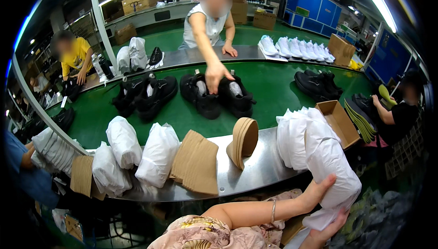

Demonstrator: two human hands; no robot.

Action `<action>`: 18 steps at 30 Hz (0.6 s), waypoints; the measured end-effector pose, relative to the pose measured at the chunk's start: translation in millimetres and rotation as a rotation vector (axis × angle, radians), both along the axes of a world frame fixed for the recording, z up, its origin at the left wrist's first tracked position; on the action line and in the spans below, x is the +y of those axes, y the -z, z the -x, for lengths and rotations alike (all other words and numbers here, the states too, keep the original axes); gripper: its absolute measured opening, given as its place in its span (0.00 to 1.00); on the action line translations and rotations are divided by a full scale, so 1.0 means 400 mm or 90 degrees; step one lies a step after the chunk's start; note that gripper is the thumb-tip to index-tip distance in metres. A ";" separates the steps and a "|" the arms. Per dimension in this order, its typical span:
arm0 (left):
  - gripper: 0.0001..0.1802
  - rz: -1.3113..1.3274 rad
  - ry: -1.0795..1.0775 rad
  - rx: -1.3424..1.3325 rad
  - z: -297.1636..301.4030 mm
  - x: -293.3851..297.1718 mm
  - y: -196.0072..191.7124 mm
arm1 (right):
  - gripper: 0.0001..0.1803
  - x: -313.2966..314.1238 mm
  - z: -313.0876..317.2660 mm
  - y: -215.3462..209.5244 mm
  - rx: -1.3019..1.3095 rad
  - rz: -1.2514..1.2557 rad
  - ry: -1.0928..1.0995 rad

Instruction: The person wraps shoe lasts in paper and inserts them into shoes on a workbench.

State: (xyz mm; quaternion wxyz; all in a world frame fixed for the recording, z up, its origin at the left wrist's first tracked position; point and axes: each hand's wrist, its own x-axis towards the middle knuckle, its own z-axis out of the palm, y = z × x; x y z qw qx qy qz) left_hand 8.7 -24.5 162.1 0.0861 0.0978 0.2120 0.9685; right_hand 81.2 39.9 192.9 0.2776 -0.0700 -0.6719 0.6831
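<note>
At the lower right, a long white paper-wrapped bundle [335, 169] is tilted between my two hands. My left hand [319, 189], with a bracelet on its wrist, presses its fingers against the bundle's near side. Lower down, my right hand [329, 230] grips the bundle's bottom end, where loose white paper hangs. What is inside the wrapping is hidden. The bundle's upper end lies against a pile of similar white paper bundles [292, 132] on the metal ledge [228, 180].
Curved brown cardboard pieces [196, 162], a cardboard roll [242, 144] and white wrapped bundles [157, 155] stand along the ledge. Black shoes [157, 96] sit on the green belt [269, 89]; a person's hand [216, 75] reaches to one pair. An open cardboard box [337, 123] stands right.
</note>
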 end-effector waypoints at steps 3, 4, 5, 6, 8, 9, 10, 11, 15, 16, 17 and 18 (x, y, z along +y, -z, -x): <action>0.41 -0.076 0.050 0.001 0.009 -0.019 0.000 | 0.30 0.057 -0.002 0.074 0.094 -0.169 -0.076; 0.41 -0.059 0.050 0.012 0.006 -0.022 -0.003 | 0.30 0.073 -0.001 0.090 0.115 -0.231 -0.084; 0.41 -0.044 0.053 0.023 0.002 -0.022 -0.007 | 0.29 0.057 0.005 0.062 0.066 -0.194 -0.109; 0.42 -0.028 0.055 0.035 0.000 -0.020 -0.010 | 0.29 0.066 0.015 0.072 0.057 -0.136 -0.156; 0.42 -0.006 0.063 0.050 0.004 -0.015 0.000 | 0.29 0.086 0.035 0.092 0.033 -0.015 -0.239; 0.43 0.005 0.066 0.058 0.005 -0.018 0.000 | 0.29 0.109 0.062 0.113 -0.027 0.056 -0.251; 0.43 0.027 0.067 0.078 0.005 -0.023 -0.002 | 0.29 0.132 0.076 0.135 -0.087 0.125 -0.261; 0.43 0.054 0.065 0.092 0.005 -0.040 -0.007 | 0.30 0.057 0.069 0.075 -0.065 0.257 -0.205; 0.42 0.097 0.028 0.154 -0.003 -0.087 -0.036 | 0.29 0.091 0.108 0.064 -0.032 0.052 -0.230; 0.43 0.099 0.034 0.147 -0.002 -0.094 -0.038 | 0.29 0.090 0.105 0.063 -0.038 0.085 -0.239; 0.43 0.101 0.042 0.142 0.002 -0.097 -0.037 | 0.29 0.092 0.106 0.064 -0.041 0.119 -0.248; 0.43 0.103 0.051 0.138 0.005 -0.098 -0.035 | 0.29 0.095 0.106 0.065 -0.044 0.153 -0.254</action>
